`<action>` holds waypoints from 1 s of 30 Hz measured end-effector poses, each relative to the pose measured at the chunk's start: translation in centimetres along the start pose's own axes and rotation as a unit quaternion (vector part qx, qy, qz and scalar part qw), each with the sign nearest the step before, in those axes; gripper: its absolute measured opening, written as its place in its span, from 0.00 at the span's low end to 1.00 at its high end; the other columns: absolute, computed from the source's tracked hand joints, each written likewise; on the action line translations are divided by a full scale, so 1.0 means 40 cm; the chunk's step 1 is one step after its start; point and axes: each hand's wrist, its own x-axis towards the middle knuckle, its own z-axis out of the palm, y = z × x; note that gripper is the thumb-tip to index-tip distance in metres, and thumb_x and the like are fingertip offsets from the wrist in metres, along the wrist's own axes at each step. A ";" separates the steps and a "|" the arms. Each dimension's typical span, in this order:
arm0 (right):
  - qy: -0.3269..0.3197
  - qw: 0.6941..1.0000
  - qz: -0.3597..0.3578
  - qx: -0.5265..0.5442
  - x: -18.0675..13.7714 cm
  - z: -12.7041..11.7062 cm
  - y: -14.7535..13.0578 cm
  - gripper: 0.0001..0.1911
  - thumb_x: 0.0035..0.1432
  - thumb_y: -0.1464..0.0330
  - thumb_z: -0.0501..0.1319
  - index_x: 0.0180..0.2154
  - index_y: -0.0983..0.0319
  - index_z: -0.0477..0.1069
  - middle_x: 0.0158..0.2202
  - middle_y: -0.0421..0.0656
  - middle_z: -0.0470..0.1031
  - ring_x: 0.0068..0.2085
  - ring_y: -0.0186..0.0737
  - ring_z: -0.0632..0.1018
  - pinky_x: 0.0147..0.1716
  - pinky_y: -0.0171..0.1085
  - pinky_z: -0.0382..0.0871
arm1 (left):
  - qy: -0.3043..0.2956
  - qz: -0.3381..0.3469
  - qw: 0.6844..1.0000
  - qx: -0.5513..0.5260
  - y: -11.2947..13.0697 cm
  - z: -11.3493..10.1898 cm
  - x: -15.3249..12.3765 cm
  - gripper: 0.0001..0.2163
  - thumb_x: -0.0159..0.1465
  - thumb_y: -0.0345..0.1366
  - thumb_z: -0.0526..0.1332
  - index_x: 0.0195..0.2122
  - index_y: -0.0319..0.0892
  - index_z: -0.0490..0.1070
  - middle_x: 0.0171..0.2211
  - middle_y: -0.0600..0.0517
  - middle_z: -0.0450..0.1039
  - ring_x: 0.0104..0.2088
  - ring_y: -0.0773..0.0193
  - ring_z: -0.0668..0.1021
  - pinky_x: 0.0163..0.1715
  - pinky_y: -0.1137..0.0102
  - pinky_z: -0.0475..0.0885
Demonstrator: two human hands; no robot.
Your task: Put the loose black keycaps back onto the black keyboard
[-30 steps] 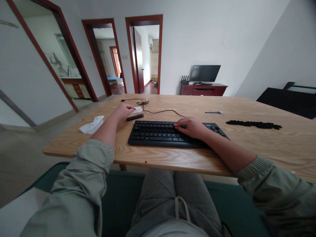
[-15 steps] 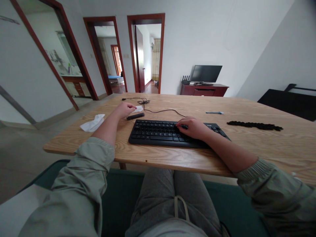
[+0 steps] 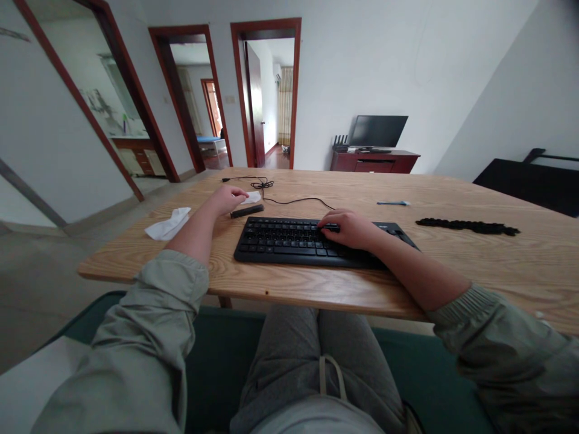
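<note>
A black keyboard (image 3: 289, 236) lies near the front edge of the wooden table. My right hand (image 3: 350, 230) rests over its right half, thumb and index finger curled together on the keys; whatever is between their tips, if anything, is too small to make out. My left hand (image 3: 227, 200) reaches past the keyboard's left end, its fingers pinched at the edge of a small white tissue (image 3: 253, 197). Just below those fingers lies a short black stick-like object (image 3: 246, 211). From behind the keyboard runs its thin black cable (image 3: 294, 200), partly bundled.
Another crumpled white tissue (image 3: 168, 225) lies left of my left forearm. On the right are a blue-handled brush-like tool (image 3: 392, 203) and a long black braided thing (image 3: 468, 226). A television (image 3: 379, 131) stands on a red cabinet (image 3: 375, 161) beyond the table (image 3: 493, 271).
The view has shifted slightly. My right hand has moved a little left over the keys. My left hand stays at the small tissue.
</note>
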 end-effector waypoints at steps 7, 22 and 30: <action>-0.013 1.000 -0.020 -0.010 0.003 -0.007 -0.008 0.14 0.58 0.70 0.57 0.43 0.60 0.78 0.42 0.45 0.78 0.43 0.41 0.77 0.47 0.39 0.69 | -0.001 0.002 1.000 -0.005 0.005 -0.002 -0.001 0.18 0.56 0.42 0.60 0.43 0.40 0.80 0.28 0.49 0.76 0.26 0.64 0.70 0.26 0.70 0.60; -0.018 0.999 0.012 -0.046 0.003 -0.003 -0.013 0.12 0.60 0.68 0.57 0.40 0.59 0.79 0.41 0.44 0.80 0.41 0.42 0.79 0.45 0.41 0.71 | -0.005 -0.006 1.000 -0.010 0.015 -0.010 -0.010 0.18 0.56 0.42 0.59 0.43 0.38 0.80 0.27 0.49 0.76 0.24 0.64 0.69 0.25 0.70 0.59; -0.021 0.997 -0.033 -0.068 -0.024 -0.007 -0.018 0.16 0.57 0.71 0.56 0.45 0.62 0.79 0.43 0.46 0.79 0.44 0.44 0.78 0.50 0.42 0.68 | -0.012 0.000 1.000 -0.008 0.012 -0.002 -0.006 0.18 0.57 0.42 0.60 0.44 0.38 0.80 0.32 0.47 0.79 0.29 0.62 0.73 0.29 0.70 0.63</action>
